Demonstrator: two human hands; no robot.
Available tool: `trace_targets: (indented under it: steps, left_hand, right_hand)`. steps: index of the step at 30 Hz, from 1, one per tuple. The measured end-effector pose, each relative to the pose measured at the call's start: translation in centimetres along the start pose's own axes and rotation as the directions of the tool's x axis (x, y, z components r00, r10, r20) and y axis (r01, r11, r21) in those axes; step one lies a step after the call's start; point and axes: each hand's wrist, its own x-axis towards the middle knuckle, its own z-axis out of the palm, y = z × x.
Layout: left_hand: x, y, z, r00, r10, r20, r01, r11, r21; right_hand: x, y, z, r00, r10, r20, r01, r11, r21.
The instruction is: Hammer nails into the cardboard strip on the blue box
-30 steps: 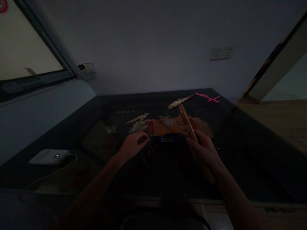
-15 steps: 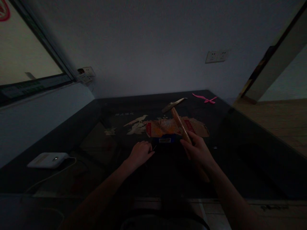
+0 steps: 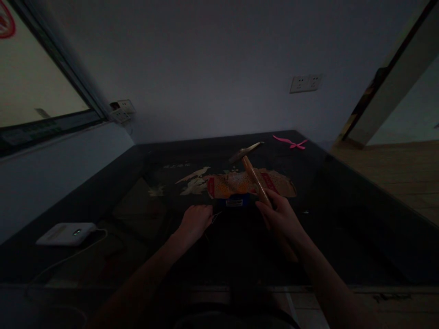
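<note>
In the head view my right hand is wrapped round the wooden handle of a hammer. Its metal head points up and away, above the table. My left hand is closed, and thin pale nails stick out past its thumb side; how many is too dim to tell. Just beyond both hands lies a flattened piece of printed cardboard, orange and brown with red parts, partly behind the hammer handle. A small blue box with a white label sits at its near edge.
The dark glossy table bears a bird-and-flower print. On its left lies a white power bank with a cable running toward the near edge. A pink ribbon lies at the far right. Wall sockets are behind.
My left hand has shifted slightly left and turned, and more of the nails shows. The right hand keeps its hold on the hammer. The view has moved a little.
</note>
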Motion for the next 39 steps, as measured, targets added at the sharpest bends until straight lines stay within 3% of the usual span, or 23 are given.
trace_targets:
  steps: [6,10,14,17,20,28,33,35,39]
  left_hand:
    - [-1.0,-1.7,-0.8,0.986,0.061,-0.153,-0.117,0.915,-0.386]
    - [-0.8,-1.8,-0.9,0.97,0.042,-0.24,-0.192,0.737,-0.648]
    - [-0.4,-1.2,-1.0,0.975,-0.03,-0.219,-0.174,0.506,-0.845]
    - [-0.2,-0.7,-1.2,0.981,-0.064,-0.181,-0.145,0.365,-0.92]
    - [0.1,-0.3,-1.5,0.975,-0.112,-0.19,-0.15,0.297,-0.943]
    - [0.6,0.0,-1.8,0.948,-0.163,-0.272,-0.229,0.24,-0.943]
    - [2.3,-0.2,-3.4,0.927,-0.174,-0.331,-0.284,0.251,-0.926]
    - [3.8,-0.1,-4.1,0.9,-0.191,-0.392,-0.327,0.3,-0.896]
    - [7.4,0.2,-4.6,0.853,-0.193,-0.485,-0.338,0.503,-0.795]
  right_hand:
    - [0.1,0.2,0.0,0.999,-0.024,-0.046,0.024,1.0,-0.012]
    - [0.2,0.3,0.0,0.999,-0.03,-0.031,0.029,0.999,-0.015]
    - [0.2,0.0,0.1,1.0,0.023,-0.013,-0.023,1.0,0.009]
    - [0.1,-0.1,0.2,0.999,0.037,0.018,-0.037,0.998,0.044]
    - [0.1,0.1,0.2,1.0,0.021,0.016,-0.022,0.999,0.042]
    - [0.0,0.0,0.1,1.0,0.023,0.003,-0.023,0.999,0.025]
    - [0.1,0.2,0.2,0.999,0.011,-0.04,-0.011,1.0,0.001]
    - [0.1,0.3,0.3,0.999,0.03,-0.043,-0.029,0.999,0.017]
    - [0.1,0.3,0.3,0.996,0.061,-0.057,-0.058,0.997,0.048]
